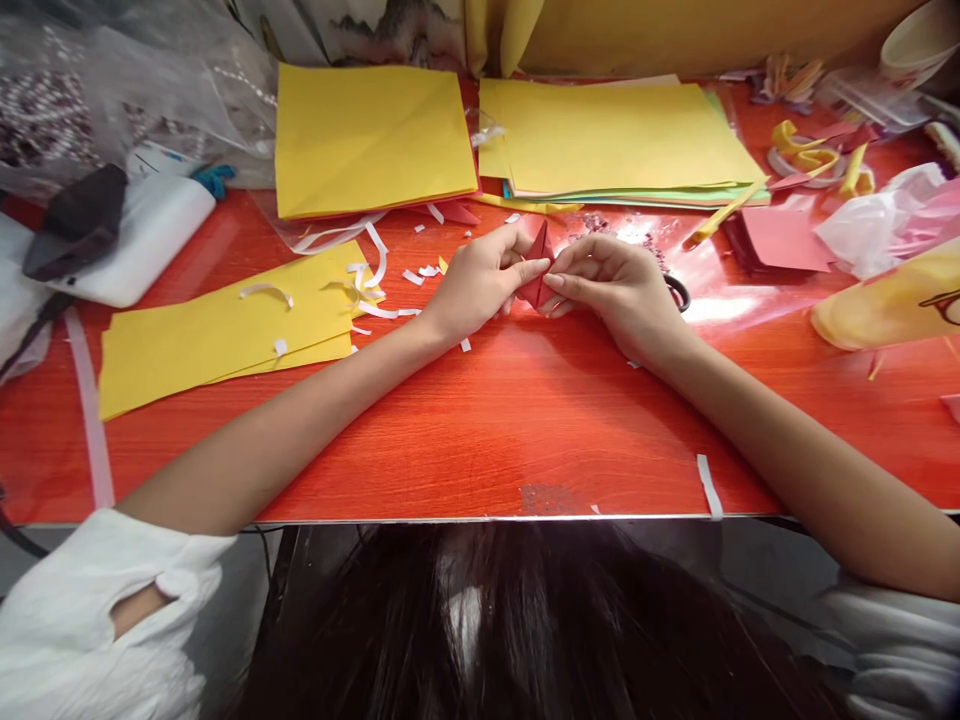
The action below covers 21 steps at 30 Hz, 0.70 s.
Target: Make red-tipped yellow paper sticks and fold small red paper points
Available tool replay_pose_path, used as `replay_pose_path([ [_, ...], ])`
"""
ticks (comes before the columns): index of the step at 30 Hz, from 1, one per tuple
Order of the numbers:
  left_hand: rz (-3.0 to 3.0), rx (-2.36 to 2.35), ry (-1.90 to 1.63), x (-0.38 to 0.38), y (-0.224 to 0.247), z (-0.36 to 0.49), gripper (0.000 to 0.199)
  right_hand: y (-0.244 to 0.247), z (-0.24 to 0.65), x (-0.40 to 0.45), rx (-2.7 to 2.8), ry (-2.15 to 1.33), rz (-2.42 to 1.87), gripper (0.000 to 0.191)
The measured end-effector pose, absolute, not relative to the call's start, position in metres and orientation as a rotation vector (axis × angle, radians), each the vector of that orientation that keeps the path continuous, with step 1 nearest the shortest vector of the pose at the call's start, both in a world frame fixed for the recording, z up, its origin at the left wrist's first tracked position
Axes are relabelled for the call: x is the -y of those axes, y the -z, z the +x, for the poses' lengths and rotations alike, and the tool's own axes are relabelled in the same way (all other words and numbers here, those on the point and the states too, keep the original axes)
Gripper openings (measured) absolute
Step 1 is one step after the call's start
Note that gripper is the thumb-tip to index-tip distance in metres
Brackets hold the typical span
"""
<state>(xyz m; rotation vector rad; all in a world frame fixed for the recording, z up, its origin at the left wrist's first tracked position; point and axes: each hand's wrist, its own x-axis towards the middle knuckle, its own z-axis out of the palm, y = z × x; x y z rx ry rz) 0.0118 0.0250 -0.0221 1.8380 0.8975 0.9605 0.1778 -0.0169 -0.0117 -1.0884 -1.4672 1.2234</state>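
Observation:
A small folded red paper (541, 262), diamond-shaped with pointed ends, is held between both hands above the red table (480, 430). My left hand (487, 275) pinches its left side with thumb and fingers. On the right side, the thumb and fingertips of my right hand (611, 285) are closed on the same paper. The fingertips of the two hands nearly meet, and they hide part of the folds.
Yellow sheets (371, 140) and a second paper stack (615, 140) lie at the back. Yellow strips (232, 325) and white scraps lie left. Right are red paper squares (784, 238), a yellow cutter (724, 215) and a yellowish cup (885, 300). A white device (142, 240) sits far left.

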Motion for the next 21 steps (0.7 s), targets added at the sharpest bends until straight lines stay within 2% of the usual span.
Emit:
replay_pose_path([
  [10, 1.801, -0.869, -0.867, -0.0208, 0.0149, 0.0122, 0.030, 0.0101, 0.1745, 0.0176, 1.486, -1.154, -1.145, 0.021],
  [16, 1.847, -0.783, -0.831, -0.0203, 0.0133, 0.0116, 0.015, 0.0121, 0.1769, 0.0149, 1.458, -1.154, -1.188, 0.028],
  [21, 1.823, -0.845, -0.953, -0.0207, 0.0150, 0.0133, 0.016, 0.0076, 0.1758, 0.0152, 1.499, -1.266, -1.168, 0.030],
])
